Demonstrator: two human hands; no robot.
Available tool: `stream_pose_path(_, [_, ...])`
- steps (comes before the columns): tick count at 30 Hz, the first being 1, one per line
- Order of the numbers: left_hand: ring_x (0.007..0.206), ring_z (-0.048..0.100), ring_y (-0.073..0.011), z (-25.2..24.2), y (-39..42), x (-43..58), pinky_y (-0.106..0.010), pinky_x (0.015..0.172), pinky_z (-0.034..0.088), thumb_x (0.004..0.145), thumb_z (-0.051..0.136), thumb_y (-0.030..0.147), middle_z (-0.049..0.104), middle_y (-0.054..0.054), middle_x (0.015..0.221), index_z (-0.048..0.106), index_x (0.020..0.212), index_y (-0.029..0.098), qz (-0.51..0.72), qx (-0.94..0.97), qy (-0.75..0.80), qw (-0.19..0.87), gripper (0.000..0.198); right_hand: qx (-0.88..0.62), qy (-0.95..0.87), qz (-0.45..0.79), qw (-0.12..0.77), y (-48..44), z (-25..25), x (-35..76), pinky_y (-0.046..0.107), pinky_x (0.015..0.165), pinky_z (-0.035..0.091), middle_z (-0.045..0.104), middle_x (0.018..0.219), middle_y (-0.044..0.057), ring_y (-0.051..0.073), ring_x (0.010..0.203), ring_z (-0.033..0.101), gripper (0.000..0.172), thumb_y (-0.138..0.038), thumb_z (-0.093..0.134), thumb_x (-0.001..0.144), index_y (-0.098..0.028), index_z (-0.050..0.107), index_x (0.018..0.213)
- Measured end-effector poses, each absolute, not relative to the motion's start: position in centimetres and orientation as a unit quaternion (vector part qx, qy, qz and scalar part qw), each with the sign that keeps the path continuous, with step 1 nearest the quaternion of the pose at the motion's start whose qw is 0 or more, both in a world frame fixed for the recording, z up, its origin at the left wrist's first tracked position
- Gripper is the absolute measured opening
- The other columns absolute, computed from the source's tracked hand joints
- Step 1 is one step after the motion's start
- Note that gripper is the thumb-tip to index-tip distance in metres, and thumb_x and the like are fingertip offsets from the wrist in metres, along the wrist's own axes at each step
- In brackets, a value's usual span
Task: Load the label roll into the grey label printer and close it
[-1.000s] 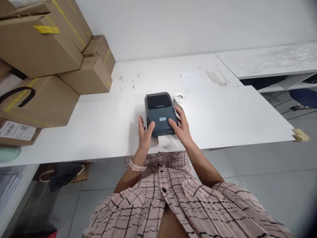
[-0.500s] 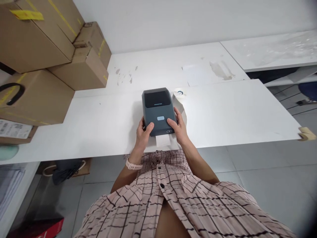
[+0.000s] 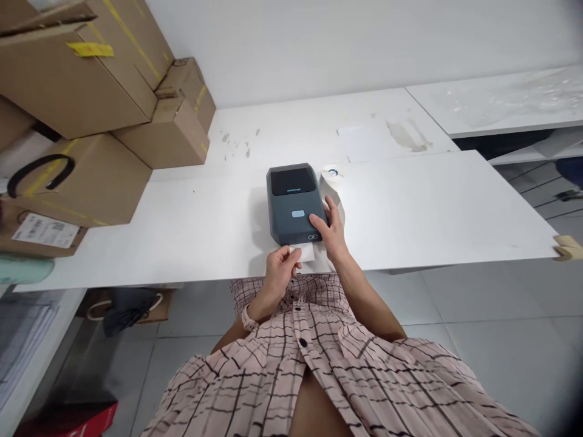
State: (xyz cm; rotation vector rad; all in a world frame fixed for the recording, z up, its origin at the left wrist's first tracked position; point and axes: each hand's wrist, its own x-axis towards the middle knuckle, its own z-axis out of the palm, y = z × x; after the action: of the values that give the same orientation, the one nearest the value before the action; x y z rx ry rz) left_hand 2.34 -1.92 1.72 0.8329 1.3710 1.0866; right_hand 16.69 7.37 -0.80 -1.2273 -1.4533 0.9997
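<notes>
Left hand (image 3: 279, 271): I have the thumb and fingers pinched on the paper strip (image 3: 307, 251), at its left side. The strip projects from the front face of the printer (image 3: 285, 206), toward the front edge of the bench (image 3: 432, 212). Right hand (image 3: 336, 238): I have the thumb resting on top of the printer, near its right side, with the fingers alongside that side; I cannot tell whether they clasp it firmly.

The printer stands upright on the bench, near the front edge, with its dark window (image 3: 292, 181) toward the rear and its pale button (image 3: 297, 213) ahead of the right thumb. Behind its right rear corner lies a white roll (image 3: 337, 172); a paper band (image 3: 336, 195) curves along the printer's right side.

At the left end of the bench I note stacked cardboard boxes (image 3: 132, 145), with a pale green roll (image 3: 25, 269) at the left front corner. A white sheet (image 3: 359, 142) lies toward the rear edge. Tan padding (image 3: 567, 247) covers the right front corner.
</notes>
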Motion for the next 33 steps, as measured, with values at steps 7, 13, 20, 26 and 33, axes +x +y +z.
stream_pose_path(7, [0.049, 0.049, -0.0103, 0.3, -2.7, 0.7, -0.025, 0.052, 0.039, 0.083, 0.067, 0.06, 0.061, 0.001, 0.058, 0.06, 0.06, 0.02, 0.439, 0.422, 0.58, 0.541, 0.047, -0.397, -0.821, 0.12, 0.392, 6.0, 4.0, 17.1, 0.062, 0.128, 0.025, 0.073, 0.133, 0.004, 0.032, 0.148, 0.046, 0.077, -0.042, 0.049, 0.102, -0.037, 0.009, 0.167])
stream_pose_path(13, [0.075, 0.065, -0.0167, 0.2, -2.2, -1.6, -0.028, 0.065, 0.051, 0.092, 0.06, 0.053, 0.073, -0.005, 0.089, 0.072, 0.091, 0.023, 0.535, 0.381, 0.643, 0.394, 0.032, -0.387, -0.856, 0.074, 0.333, 5.8, 4.6, 15.6, 0.06, 0.127, 0.03, 0.075, 0.123, 0.009, 0.031, 0.126, 0.065, 0.061, -0.04, 0.044, 0.105, -0.027, 0.031, 0.163])
stream_pose_path(20, [0.155, 0.038, -0.0287, 1.1, -0.2, -0.2, -0.039, 0.124, 0.039, 0.098, 0.053, 0.06, 0.042, -0.007, 0.167, 0.048, 0.154, 0.029, 0.567, 0.406, 0.593, 0.403, 0.065, -0.44, -0.782, 0.153, 0.414, 4.0, 3.7, 16.7, 0.062, 0.123, 0.037, 0.068, 0.139, 0.009, 0.033, 0.136, 0.058, 0.05, -0.049, 0.05, 0.102, -0.034, 0.047, 0.15])
stream_pose_path(26, [0.157, 0.035, -0.0282, 3.6, 1.2, -0.5, -0.038, 0.127, 0.036, 0.099, 0.049, 0.063, 0.041, -0.004, 0.168, 0.048, 0.155, 0.031, 0.594, 0.444, 0.562, 0.368, 0.065, -0.452, -0.672, 0.319, 0.491, 5.1, 4.8, 19.2, 0.057, 0.123, 0.041, 0.045, 0.164, 0.009, 0.033, 0.152, 0.043, 0.06, -0.061, 0.039, 0.104, -0.037, 0.035, 0.159])
stream_pose_path(33, [0.149, 0.047, -0.0283, 4.5, 8.7, -2.7, -0.045, 0.124, 0.036, 0.1, 0.052, 0.054, 0.055, -0.009, 0.157, 0.048, 0.152, 0.029, 0.615, 0.478, 0.556, 0.289, 0.058, -0.342, -0.676, 0.364, 0.542, 13.1, 9.2, 17.9, 0.061, 0.124, 0.039, 0.029, 0.173, 0.002, 0.033, 0.161, 0.025, 0.074, -0.076, 0.034, 0.099, -0.042, 0.02, 0.164])
